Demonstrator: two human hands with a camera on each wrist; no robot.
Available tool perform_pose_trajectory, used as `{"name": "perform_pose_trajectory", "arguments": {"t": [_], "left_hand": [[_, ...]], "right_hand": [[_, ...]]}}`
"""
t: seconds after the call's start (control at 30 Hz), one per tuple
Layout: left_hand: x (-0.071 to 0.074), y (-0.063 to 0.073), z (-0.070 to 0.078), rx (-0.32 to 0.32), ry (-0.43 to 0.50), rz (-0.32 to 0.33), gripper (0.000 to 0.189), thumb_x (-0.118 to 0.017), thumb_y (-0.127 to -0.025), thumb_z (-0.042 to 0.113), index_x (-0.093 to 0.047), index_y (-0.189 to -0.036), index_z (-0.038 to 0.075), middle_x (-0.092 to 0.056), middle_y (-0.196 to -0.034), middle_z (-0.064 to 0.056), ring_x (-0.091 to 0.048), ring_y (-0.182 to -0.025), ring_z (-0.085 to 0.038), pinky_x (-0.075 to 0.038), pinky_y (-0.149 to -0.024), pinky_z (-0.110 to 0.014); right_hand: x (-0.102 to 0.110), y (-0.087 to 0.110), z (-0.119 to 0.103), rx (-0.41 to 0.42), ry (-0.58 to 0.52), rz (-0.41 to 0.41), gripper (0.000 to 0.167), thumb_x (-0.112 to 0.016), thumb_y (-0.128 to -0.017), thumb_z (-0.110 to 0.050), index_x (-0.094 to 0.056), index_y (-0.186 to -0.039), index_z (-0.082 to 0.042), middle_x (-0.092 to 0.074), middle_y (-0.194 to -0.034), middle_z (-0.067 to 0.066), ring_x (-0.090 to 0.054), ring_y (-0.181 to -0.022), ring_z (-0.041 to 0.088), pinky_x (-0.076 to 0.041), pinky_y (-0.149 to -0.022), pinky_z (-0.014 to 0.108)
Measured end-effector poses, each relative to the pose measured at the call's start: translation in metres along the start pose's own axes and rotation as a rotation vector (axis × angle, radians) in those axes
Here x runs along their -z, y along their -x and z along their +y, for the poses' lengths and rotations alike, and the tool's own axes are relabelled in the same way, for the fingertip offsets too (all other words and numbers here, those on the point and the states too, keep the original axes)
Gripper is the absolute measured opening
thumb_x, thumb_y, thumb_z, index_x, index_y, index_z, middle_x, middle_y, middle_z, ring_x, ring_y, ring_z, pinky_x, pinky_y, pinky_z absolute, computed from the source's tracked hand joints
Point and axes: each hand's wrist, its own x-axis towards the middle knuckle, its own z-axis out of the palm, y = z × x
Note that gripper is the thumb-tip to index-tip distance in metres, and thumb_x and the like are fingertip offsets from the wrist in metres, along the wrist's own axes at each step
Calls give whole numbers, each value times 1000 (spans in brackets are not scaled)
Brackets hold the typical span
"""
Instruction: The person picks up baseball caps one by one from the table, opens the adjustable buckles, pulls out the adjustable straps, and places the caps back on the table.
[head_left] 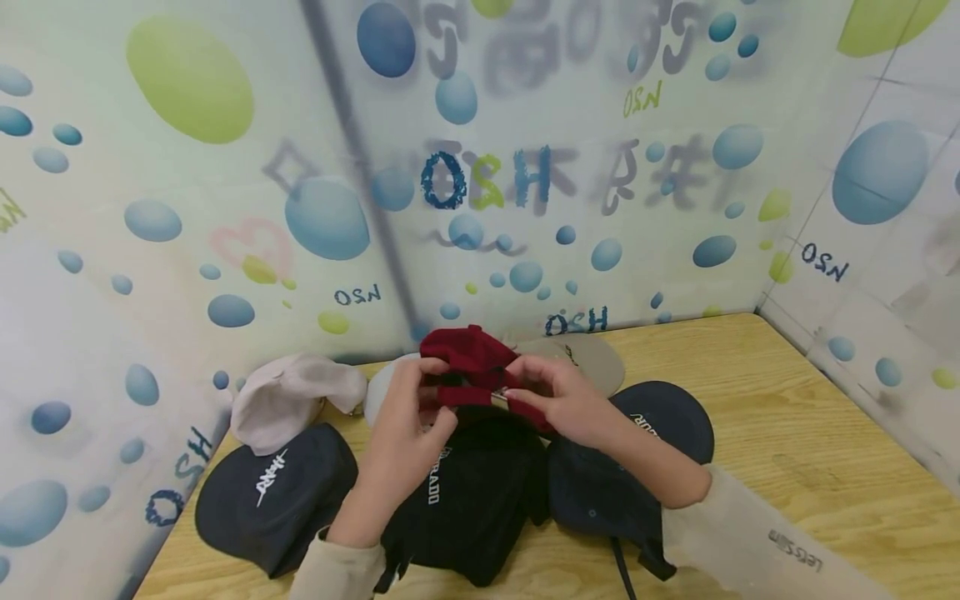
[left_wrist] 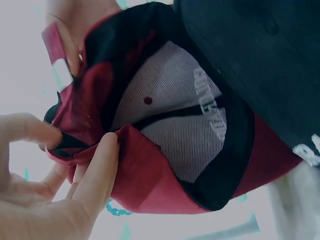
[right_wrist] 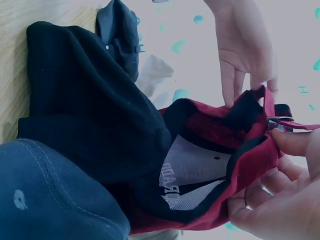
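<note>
A dark red baseball cap (head_left: 468, 346) is held between both hands above the back of the table, its back strap towards me. My left hand (head_left: 405, 450) pinches the cap's edge at the left of the strap. On the other side, my right hand (head_left: 566, 404) grips the strap beside its metal buckle (head_left: 499, 400). In the left wrist view the cap's inside shows pale mesh lining (left_wrist: 170, 95) and a black sweatband. The strap's free end sticks out past the buckle in the right wrist view. Just below the hands lies a black cap (head_left: 468, 508) with white lettering.
On the wooden table (head_left: 810, 467), a white cap (head_left: 273, 404) and a navy cap (head_left: 277, 500) lie left. Another navy cap (head_left: 667, 425) lies right, partly under my right forearm. Behind the red cap are a beige cap (head_left: 600, 358) and a pale grey cap (head_left: 377, 392). A bubble-patterned wall covering (head_left: 517, 275) borders the table.
</note>
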Motion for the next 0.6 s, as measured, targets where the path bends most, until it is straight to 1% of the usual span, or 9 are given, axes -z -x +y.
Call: {"name": "perform_pose_trajectory", "arguments": {"t": [0.07,0.17,0.23,0.3,0.47,0.6], "left_hand": [[-1,1,2,1,66,-25,46,-62,-91,-4,-44,-132,3,-50,-131,-14,-65,-106,-24,-59,-88,-31],[-4,1,2,-5,95,-36,46,-69,-92,5,-45,-132,4,-51,-129,-14,-64,-105,-23,-59,-88,-27],[-5,1,1,-12,81,-25,44,-71,-92,10,-48,-129,4,-53,-126,-14,-64,-103,-22,-59,-85,-24],[-6,0,-1,-28,52,-4,40,-70,-92,10,-50,-126,4,-55,-122,-14,-64,-100,-21,-58,-82,-21],[-6,-1,-3,-67,5,33,32,-69,-92,4,-52,-119,4,-57,-116,-13,-64,-94,-20,-56,-76,-19],[-6,-2,-5,-85,-27,51,29,-69,-90,-1,-53,-114,3,-58,-112,-13,-64,-93,-21,-56,-73,-21]], "right_hand": [[-2,0,0,10,5,3,14,-61,-96,-4,-66,-109,1,-70,-103,16,-62,-89,14,-54,-82,20],[-4,-1,0,8,16,3,14,-61,-96,-4,-66,-109,-1,-70,-104,15,-62,-89,15,-54,-83,18],[-5,0,0,4,22,0,14,-61,-96,-5,-66,-109,-1,-70,-105,15,-62,-91,16,-54,-84,18],[-6,0,1,-8,28,-1,15,-61,-97,-5,-66,-110,-1,-70,-105,15,-62,-91,16,-53,-84,17],[-6,0,1,-23,25,-7,16,-62,-97,-6,-66,-111,0,-70,-106,16,-62,-92,17,-53,-84,16],[-5,0,0,-1,15,-22,15,-61,-97,-6,-66,-110,-1,-70,-105,16,-61,-90,16,-53,-84,17]]}}
